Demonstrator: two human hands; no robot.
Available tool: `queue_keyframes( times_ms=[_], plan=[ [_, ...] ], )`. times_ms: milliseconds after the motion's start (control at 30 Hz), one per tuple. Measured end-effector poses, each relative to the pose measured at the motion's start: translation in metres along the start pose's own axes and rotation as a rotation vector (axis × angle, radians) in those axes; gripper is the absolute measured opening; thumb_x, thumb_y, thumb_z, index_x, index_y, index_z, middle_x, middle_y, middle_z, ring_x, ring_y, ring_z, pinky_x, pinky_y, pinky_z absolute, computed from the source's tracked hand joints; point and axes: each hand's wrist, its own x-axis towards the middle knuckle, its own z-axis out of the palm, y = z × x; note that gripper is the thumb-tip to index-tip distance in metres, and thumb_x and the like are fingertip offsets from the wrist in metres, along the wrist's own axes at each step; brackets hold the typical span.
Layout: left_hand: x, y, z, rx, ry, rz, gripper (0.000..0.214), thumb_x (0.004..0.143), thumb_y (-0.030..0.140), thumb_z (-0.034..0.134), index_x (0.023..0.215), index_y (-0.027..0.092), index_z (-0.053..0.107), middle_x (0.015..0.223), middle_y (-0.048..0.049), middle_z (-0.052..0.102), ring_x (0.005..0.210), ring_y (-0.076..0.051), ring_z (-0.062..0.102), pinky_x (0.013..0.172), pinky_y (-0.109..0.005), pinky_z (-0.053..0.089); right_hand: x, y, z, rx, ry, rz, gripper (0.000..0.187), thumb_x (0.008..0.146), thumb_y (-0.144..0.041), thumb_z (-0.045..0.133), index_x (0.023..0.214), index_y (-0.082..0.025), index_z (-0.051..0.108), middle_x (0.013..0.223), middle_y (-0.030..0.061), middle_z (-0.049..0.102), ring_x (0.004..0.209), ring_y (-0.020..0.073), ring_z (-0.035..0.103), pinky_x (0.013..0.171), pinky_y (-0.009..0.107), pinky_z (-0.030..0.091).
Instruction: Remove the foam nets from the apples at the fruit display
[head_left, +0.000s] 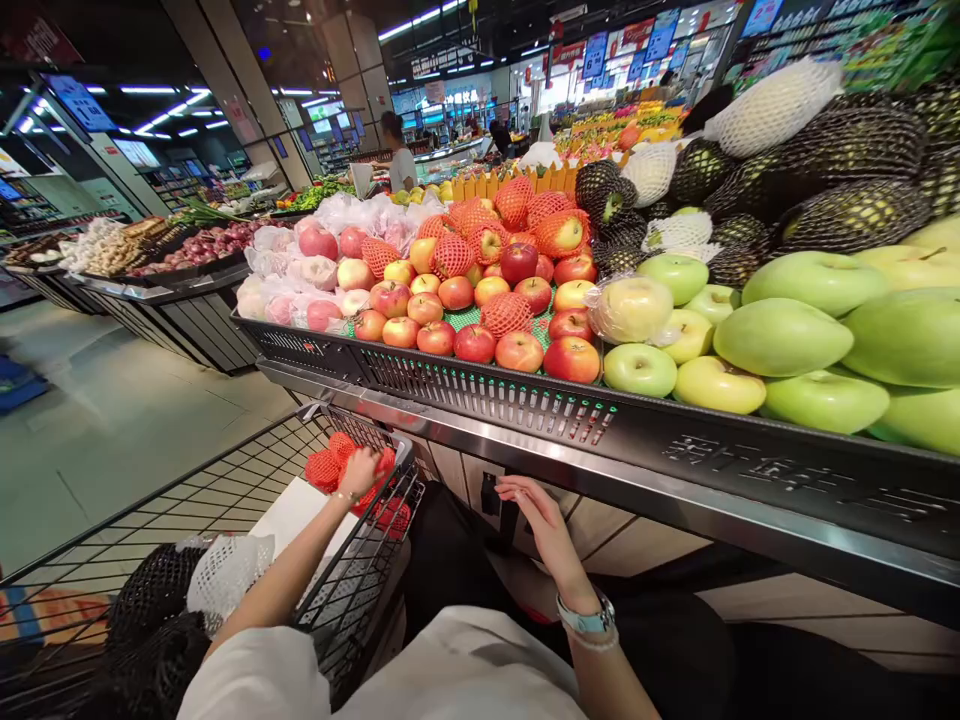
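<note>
Down in the shopping cart, my left hand is closed over a red foam-netted apple, its fingers partly hidden. More apples in red foam nets lie around that hand, at the cart's far end. My right hand hangs in front of the stand's metal edge, with its fingers stretched out and nothing in them. On the stand ahead are red and yellow apples, some bare and some in red nets.
A white box, a white foam net and black-netted items sit in the cart. Green apples, green mangoes and black-netted melons fill the stand's right. A person stands farther back.
</note>
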Motion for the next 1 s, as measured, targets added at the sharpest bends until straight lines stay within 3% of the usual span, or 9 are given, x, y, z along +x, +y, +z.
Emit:
queue_keyframes(
  times_ms=[133,233,333,467,600,700,767,900,1000],
  plan=[
    [0.022,-0.006,-0.051,0.099,0.072,-0.007,0.02,0.092,0.025,0.044,0.093,0.013,0.061,0.094,-0.0131,0.058,0.094,-0.027,0.057,0.088,-0.041,0.044,0.001,0.0,0.003,0.019,0.003,-0.01,0.029,0.091,-0.045,0.053,0.104,-0.023,0.066,0.1,0.0045,0.069,0.093,0.0181,0.063,0.09,0.032,0.047],
    [0.014,0.018,-0.088,0.023,0.233,0.155,0.024,0.095,0.032,0.041,0.095,0.017,0.06,0.093,-0.0093,0.058,0.094,-0.026,0.056,0.088,-0.04,0.044,0.002,-0.004,0.007,0.029,0.033,-0.035,0.029,0.091,-0.045,0.054,0.102,-0.022,0.067,0.097,0.005,0.07,0.091,0.0185,0.064,0.089,0.033,0.049],
    [-0.004,0.055,-0.104,-0.287,0.339,0.403,0.02,0.094,0.033,0.047,0.095,0.02,0.062,0.096,-0.0056,0.058,0.092,-0.021,0.056,0.085,-0.034,0.047,0.002,-0.008,0.012,0.035,0.1,-0.084,0.028,0.091,-0.043,0.054,0.102,-0.022,0.068,0.1,0.0052,0.07,0.093,0.0185,0.065,0.09,0.033,0.049],
    [-0.016,0.103,-0.094,-0.53,0.335,0.678,0.018,0.094,0.024,0.05,0.099,0.022,0.067,0.094,-0.004,0.056,0.089,-0.016,0.057,0.079,-0.029,0.049,0.0,-0.012,0.019,0.049,0.16,-0.188,0.026,0.092,-0.037,0.055,0.11,-0.024,0.067,0.11,0.0064,0.069,0.101,0.0197,0.065,0.094,0.036,0.051],
    [-0.013,0.136,-0.08,-0.479,0.376,0.98,0.029,0.094,0.018,0.046,0.114,0.026,0.065,0.094,-0.0053,0.056,0.088,-0.016,0.055,0.074,-0.027,0.049,-0.006,-0.014,0.014,-0.099,0.327,-0.459,0.02,0.092,-0.021,0.051,0.097,-0.026,0.07,0.1,0.0043,0.069,0.095,0.0189,0.064,0.086,0.036,0.054],
    [-0.009,0.152,-0.074,-0.4,0.529,1.091,0.028,0.093,0.019,0.049,0.114,0.028,0.066,0.094,-0.0051,0.058,0.088,-0.017,0.055,0.074,-0.029,0.048,-0.015,-0.023,0.003,-0.322,0.388,-0.713,0.027,0.09,-0.013,0.048,0.082,-0.028,0.07,0.098,0.0038,0.067,0.101,0.0223,0.06,0.087,0.042,0.051],
    [-0.008,0.159,-0.072,-0.403,0.687,1.086,0.024,0.092,0.021,0.053,0.108,0.03,0.068,0.079,-0.0014,0.055,0.076,-0.015,0.053,0.065,-0.027,0.045,-0.02,-0.033,-0.002,-0.421,0.348,-0.787,0.029,0.088,-0.011,0.047,0.085,-0.028,0.07,0.096,0.0044,0.067,0.101,0.0238,0.059,0.086,0.044,0.051],
    [-0.01,0.16,-0.072,-0.474,0.869,1.116,0.032,0.091,0.014,0.054,0.116,0.029,0.065,0.057,0.0046,0.043,0.054,-0.011,0.044,0.05,-0.025,0.037,-0.02,-0.044,-0.001,-0.445,0.216,-0.741,0.042,0.089,-0.006,0.044,0.115,-0.032,0.064,0.103,0.0038,0.069,0.1,0.0215,0.062,0.087,0.041,0.052],
    [-0.011,0.156,-0.07,-0.529,0.864,1.201,0.039,0.092,0.015,0.051,0.13,0.024,0.055,0.065,0.0016,0.058,0.063,-0.014,0.058,0.059,-0.028,0.049,-0.013,-0.039,0.006,-0.425,0.203,-0.6,0.045,0.091,-0.009,0.047,0.129,-0.032,0.057,0.114,0.0053,0.067,0.106,0.0212,0.062,0.09,0.038,0.052]
  ],
)
